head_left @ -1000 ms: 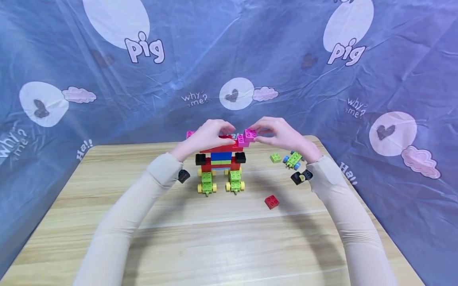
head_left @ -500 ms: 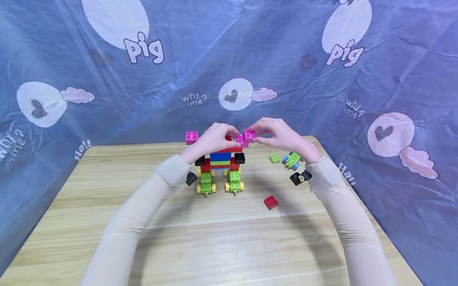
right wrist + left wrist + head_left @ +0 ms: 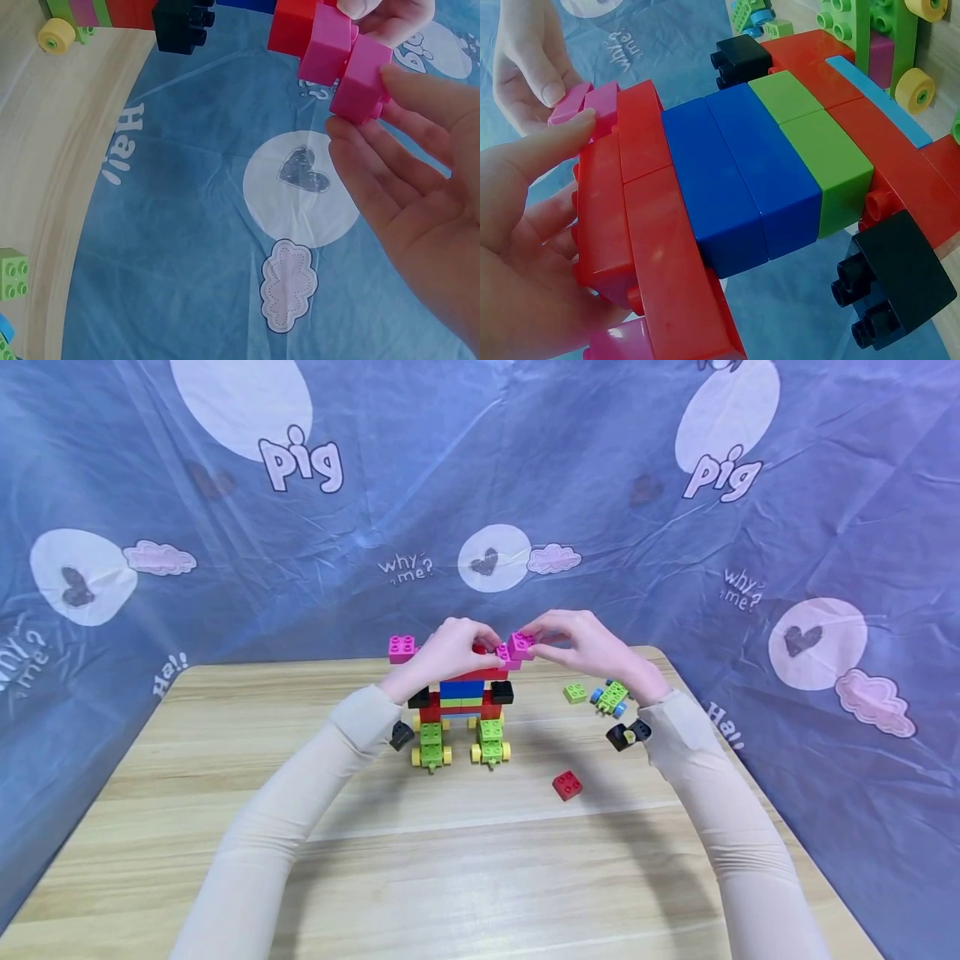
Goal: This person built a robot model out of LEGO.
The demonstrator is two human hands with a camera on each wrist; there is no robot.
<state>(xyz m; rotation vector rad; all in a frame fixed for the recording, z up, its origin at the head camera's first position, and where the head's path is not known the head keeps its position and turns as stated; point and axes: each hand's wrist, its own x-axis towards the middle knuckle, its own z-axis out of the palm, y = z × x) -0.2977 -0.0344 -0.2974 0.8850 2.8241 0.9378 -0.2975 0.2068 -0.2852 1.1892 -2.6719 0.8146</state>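
Observation:
A figure of building bricks stands on the table, with blue bricks (image 3: pixel 462 690) in its middle and red bricks (image 3: pixel 671 262) across the top. Its feet are two green wheeled bases (image 3: pixel 491 745) with yellow wheels. My left hand (image 3: pixel 453 650) holds the top right end, thumb on an inner pink brick (image 3: pixel 327 46) and fingers behind the red ones. Between thumb and fingertips, my right hand (image 3: pixel 588 642) pinches an outer pink brick (image 3: pixel 361 81), which sits stepped against the inner one. Another pink brick (image 3: pixel 402 648) tops the figure's left end.
A loose red brick (image 3: pixel 567 785) lies in front, right of the figure. Farther right are a green brick (image 3: pixel 574 693) and a green wheeled base (image 3: pixel 612 696) with blue wheels. Black bricks (image 3: pixel 502 692) jut from the figure's sides. A blue printed cloth (image 3: pixel 637 527) hangs behind the table.
My left hand has shifted right along the figure's top onto the inner pink brick, uncovering the left pink brick. The right hand keeps its pinch, and the outer pink brick has tilted slightly.

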